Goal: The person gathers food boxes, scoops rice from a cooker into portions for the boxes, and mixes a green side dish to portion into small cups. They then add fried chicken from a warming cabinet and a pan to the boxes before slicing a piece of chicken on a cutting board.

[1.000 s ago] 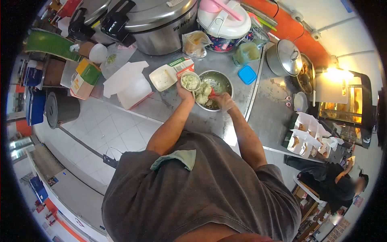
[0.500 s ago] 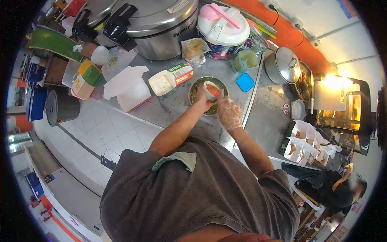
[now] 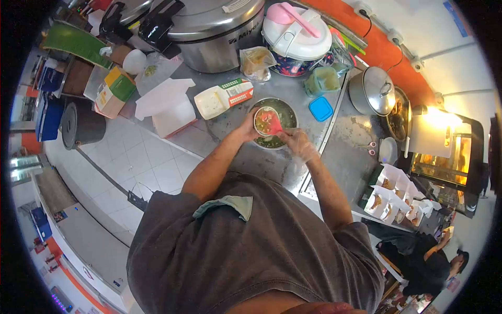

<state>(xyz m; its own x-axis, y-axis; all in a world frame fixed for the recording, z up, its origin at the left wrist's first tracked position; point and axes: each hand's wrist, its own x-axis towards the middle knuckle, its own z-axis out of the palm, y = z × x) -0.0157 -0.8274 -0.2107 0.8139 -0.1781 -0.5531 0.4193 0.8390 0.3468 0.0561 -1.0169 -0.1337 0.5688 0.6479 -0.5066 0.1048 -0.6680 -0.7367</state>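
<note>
My left hand (image 3: 249,129) is wrapped around a small white cup (image 3: 257,123) of chopped food (image 3: 265,119) with red and green bits. The cup's mouth faces up toward me. In a clear plastic glove, my right hand (image 3: 299,144) grips a red spoon (image 3: 275,126), its head in the cup against the food. Beneath both hands a metal bowl (image 3: 294,119) of dark green liquid with bits rests on the steel counter (image 3: 230,141). The cup covers part of this bowl.
Behind the bowl are an open food carton (image 3: 210,105), a large pressure cooker (image 3: 214,49) and a blue lid (image 3: 321,109). To the right are a lidded pot (image 3: 371,91), scissors (image 3: 372,148) and food boxes (image 3: 389,191). Another person (image 3: 429,256) is at lower right.
The cup has gone from tipped sideways over the metal bowl to mouth up, so its contents show. My left hand has shifted left; the spoon remains in my right hand.
</note>
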